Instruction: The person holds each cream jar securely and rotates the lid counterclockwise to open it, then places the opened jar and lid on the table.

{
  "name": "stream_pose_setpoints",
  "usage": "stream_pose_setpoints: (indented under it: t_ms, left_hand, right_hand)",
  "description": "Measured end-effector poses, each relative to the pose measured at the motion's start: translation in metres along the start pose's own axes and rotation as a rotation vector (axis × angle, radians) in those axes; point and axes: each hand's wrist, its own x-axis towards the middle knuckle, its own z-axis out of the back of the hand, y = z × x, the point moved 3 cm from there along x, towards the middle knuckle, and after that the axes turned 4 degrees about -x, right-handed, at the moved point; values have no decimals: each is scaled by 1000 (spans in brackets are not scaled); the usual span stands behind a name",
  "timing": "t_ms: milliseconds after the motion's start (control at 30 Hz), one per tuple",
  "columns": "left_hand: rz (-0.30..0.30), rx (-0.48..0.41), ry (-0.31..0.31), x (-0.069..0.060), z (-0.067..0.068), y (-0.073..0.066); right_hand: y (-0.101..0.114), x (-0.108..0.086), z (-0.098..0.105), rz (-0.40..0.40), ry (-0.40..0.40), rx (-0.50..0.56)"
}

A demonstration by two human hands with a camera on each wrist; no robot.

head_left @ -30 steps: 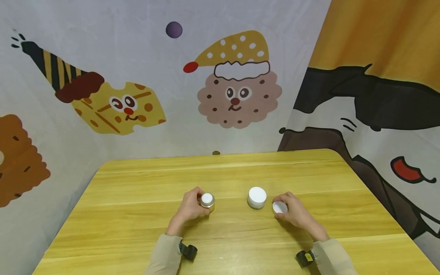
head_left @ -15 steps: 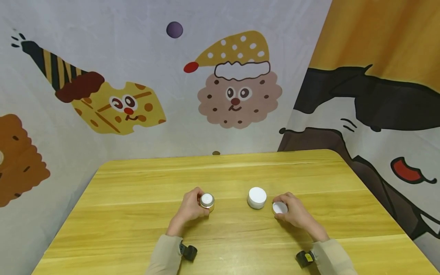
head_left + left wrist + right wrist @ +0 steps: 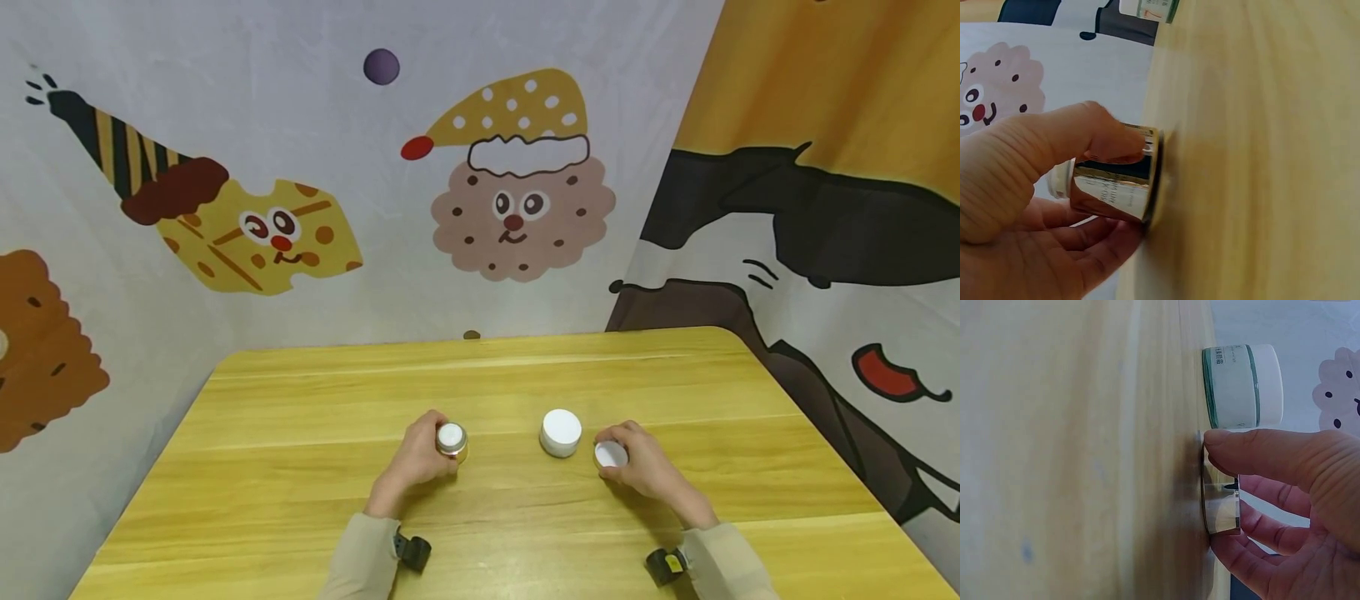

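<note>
- Left hand [image 3: 415,452] is pinching the gold jar [image 3: 1113,190].
- Right hand [image 3: 647,461] is pinching the gold cap [image 3: 1220,506].
- Apparently steadying both; any lifting is calling for level grips.

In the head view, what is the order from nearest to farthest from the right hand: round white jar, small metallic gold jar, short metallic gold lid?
1. Short metallic gold lid: in the right hand.
2. Round white jar: left of the lid.
3. Small metallic gold jar: farther left, in the left hand.
</note>
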Motion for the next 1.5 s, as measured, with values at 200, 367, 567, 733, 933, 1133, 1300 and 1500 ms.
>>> stream_pose_setpoints:
  t_ms: [200,367,567,733,933,1133,1300,1500]
  left_hand:
    - [-24,20,-23,3,0,-6]
    - [-119,-45,-102,8,2,-20]
    - [-248,-167,-131,15,-6,-44]
    - [-227,-344,-81,22,-22,-55]
    - [-175,-473,-47,27,-39,-59]
    - [-151,-549,-28,28,-49,-64]
    - [-134,-534,-30,33,-63,-59]
    - [-128,-514,-3,39,-78,-52]
  right_hand:
    - [-1,0,0,8,-5,-7]
    - [-2,-1,0,10,-10,-6]
    - [-3,-1,0,6,-11,-3]
    - [-3,-2,0,13,-24,-4]
    - [-3,-2,0,25,-40,2]
    - [-3,-2,0,21,-38,2]
    - [-3,-2,0,21,-43,-6]
    - [-4,-2,-1,18,-41,-13]
